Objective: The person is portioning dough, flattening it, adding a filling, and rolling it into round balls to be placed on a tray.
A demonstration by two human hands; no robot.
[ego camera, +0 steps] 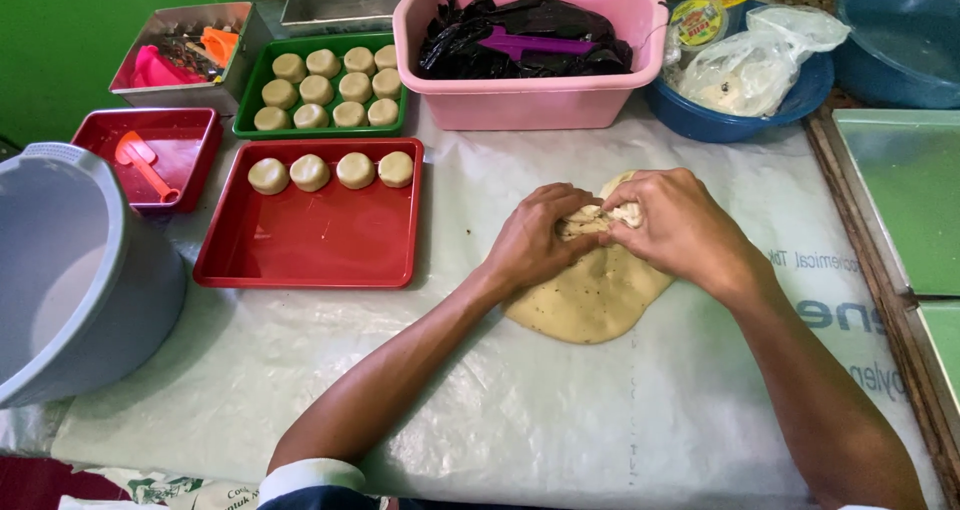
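Observation:
A flat, pale speckled slab of dough [595,295] lies on the white plastic sheet [520,410] covering the table. My left hand [535,238] and my right hand [675,222] meet over its far edge, fingers curled and pinching a lump of dough between them. To the left, a red tray [310,240] holds several round dough pieces [330,171] in a row along its far side. Behind it a green tray [250,105] is filled with more of the same rounds.
A pink tub [530,105] with black plastic and a purple tool stands at the back. A blue bowl [800,95] holds a plastic bag. A grey bucket [70,270] is at the left, beside a small red tray [190,150] with an orange scoop. Green trays [900,190] lie at the right.

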